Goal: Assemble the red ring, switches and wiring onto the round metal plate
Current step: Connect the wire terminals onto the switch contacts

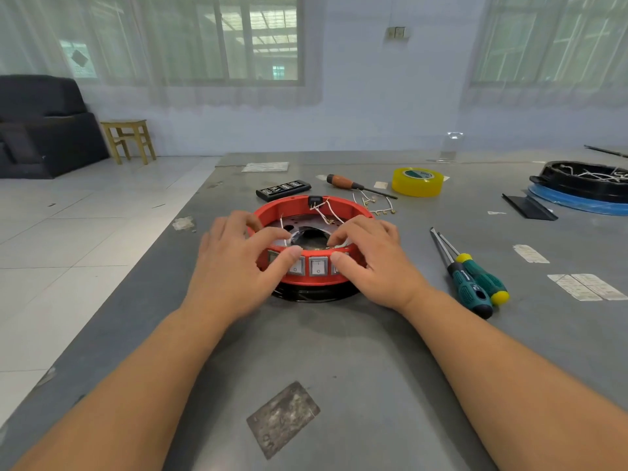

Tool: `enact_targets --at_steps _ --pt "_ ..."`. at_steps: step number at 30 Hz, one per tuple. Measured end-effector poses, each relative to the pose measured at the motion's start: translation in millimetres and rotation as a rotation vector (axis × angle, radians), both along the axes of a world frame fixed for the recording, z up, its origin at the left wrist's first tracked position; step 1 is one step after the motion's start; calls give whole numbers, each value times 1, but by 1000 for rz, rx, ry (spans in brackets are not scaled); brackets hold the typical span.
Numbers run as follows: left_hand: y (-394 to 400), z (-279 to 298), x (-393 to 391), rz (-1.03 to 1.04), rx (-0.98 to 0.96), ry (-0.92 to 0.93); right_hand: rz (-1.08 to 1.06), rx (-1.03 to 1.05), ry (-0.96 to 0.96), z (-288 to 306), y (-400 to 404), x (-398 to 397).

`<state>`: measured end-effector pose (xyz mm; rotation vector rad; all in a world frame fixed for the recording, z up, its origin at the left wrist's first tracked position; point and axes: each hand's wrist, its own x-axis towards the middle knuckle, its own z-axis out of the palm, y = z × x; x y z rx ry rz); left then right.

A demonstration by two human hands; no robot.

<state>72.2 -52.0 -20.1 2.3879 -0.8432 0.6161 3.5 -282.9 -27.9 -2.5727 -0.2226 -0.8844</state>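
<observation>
— Red plastic, that ring [292,209]; where does it sit?

— Mid-table [339,351], on the round metal plate [295,223], over a black base [316,295]. Grey rocker switches [318,266] line its near wall.

— And the hands?

— Both are on its near rim. The left hand [238,266] has its thumb against the outer wall by a switch, and its fingers curl over the rim, pinching a white wire [288,240] inside. The right hand [370,263] mirrors it: thumb on the outer wall, fingers hooked over the rim. Whether those fingertips hold a wire, I cannot tell.

— More wiring?

— White leads run from a black part [314,200] on the far wall. Loose leads [373,203] lie just behind the ring.

— Tools?

— Two green-handled screwdrivers [475,283] at right; a brown-handled one [356,185], yellow tape [418,181] and a black bit case [283,189] beyond.
</observation>
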Motion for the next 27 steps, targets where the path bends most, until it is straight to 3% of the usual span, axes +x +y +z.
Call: enact_targets --at_steps 4,13,18,27 --pt "-4 -11 5 -240 -71 130 38 28 30 -1 -7 -2" --pt "-7 -17 11 -185 -163 116 47 -50 112 4 -13 -3" --pt "-6 -15 10 -205 -151 80 -84 -148 85 -1 0 0" --pt "9 -10 21 -291 -145 116 42 -19 135 4 -10 -2"
